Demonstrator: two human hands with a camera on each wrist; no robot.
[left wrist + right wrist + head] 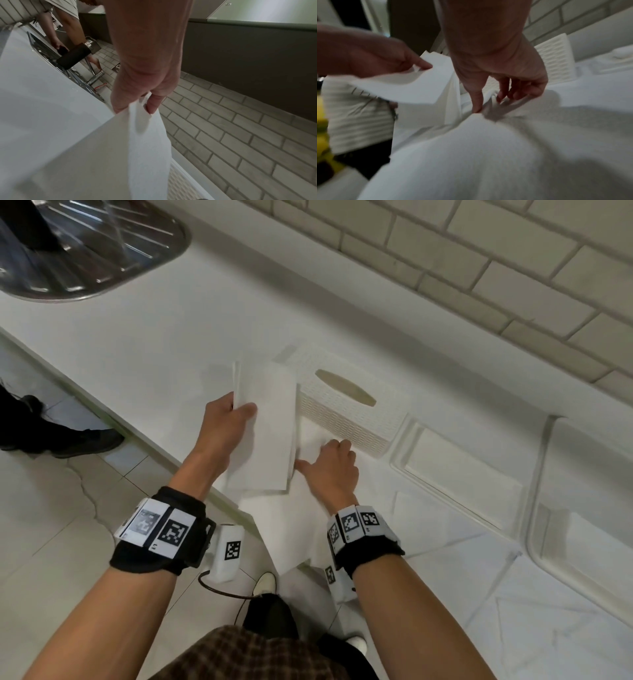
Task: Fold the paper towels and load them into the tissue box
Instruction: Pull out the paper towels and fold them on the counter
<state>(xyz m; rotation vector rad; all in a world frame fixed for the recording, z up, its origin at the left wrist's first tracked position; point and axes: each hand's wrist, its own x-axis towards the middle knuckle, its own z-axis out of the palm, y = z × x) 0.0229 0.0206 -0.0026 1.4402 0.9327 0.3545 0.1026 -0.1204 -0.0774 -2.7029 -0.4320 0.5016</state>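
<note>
White folded paper towel [265, 426] in left hand [224, 433], beside tissue box [346, 405]

A white perforated plastic tissue box [346, 409] sits on the pale countertop [164, 323] near the tiled wall. Folded white paper towel [265, 426] lies left; an unfolded sheet [308, 529] in front, seemingly overhanging the edge.

My head camera looks steeply down on the tabletop [144, 337] from above my forearms. The left wrist view sits close behind the fingers [152, 104], facing the tiled wall [240, 142]. The right wrist view hangs low over the paper towel [471, 155]; both share the tissue box [346, 412].
</note>
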